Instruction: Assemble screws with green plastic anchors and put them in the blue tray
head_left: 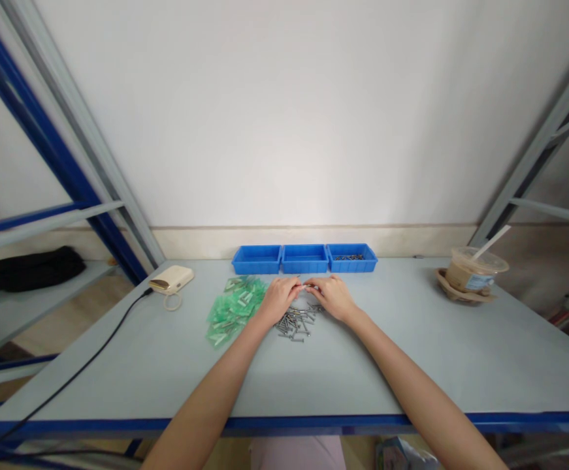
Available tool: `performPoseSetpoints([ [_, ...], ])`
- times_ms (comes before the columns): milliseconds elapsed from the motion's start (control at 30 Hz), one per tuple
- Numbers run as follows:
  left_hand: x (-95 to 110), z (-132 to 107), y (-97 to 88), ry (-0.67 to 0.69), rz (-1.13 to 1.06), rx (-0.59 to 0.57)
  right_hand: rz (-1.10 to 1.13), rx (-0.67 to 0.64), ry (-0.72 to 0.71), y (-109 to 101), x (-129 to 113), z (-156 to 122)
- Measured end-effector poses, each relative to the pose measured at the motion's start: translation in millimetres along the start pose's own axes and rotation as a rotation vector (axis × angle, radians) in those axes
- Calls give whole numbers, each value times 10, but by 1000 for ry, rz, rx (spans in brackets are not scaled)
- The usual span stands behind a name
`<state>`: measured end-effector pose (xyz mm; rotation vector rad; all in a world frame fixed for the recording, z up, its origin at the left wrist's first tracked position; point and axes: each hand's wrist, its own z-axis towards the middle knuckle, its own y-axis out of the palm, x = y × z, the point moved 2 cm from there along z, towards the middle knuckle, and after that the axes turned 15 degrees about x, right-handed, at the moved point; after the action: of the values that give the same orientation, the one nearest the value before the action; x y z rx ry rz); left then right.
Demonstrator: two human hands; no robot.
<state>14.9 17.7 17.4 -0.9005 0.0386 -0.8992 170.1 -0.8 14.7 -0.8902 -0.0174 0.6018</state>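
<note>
My left hand [278,297] and my right hand [332,296] meet above a loose heap of metal screws [294,322] in the middle of the grey table [411,352]. Both hands pinch a small pale piece [306,286] between their fingertips; I cannot make out what it is. A pile of small green plastic bags [235,310] lies just left of my left hand. Behind the hands stand three blue trays [304,258] in a row; the right one [351,258] holds several dark small parts.
A cream-coloured device [171,279] with a black cable [83,365] sits at the back left. A lidded drink cup with a straw [474,270] stands at the back right. Blue and grey rack posts flank the table; a black bundle [24,269] lies on the left shelf.
</note>
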Motion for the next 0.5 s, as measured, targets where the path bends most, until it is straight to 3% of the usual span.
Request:
performPoseSetpoints([
  [500, -34, -14, 18, -31, -64, -10, -71, -12, -51, 21, -55, -19],
])
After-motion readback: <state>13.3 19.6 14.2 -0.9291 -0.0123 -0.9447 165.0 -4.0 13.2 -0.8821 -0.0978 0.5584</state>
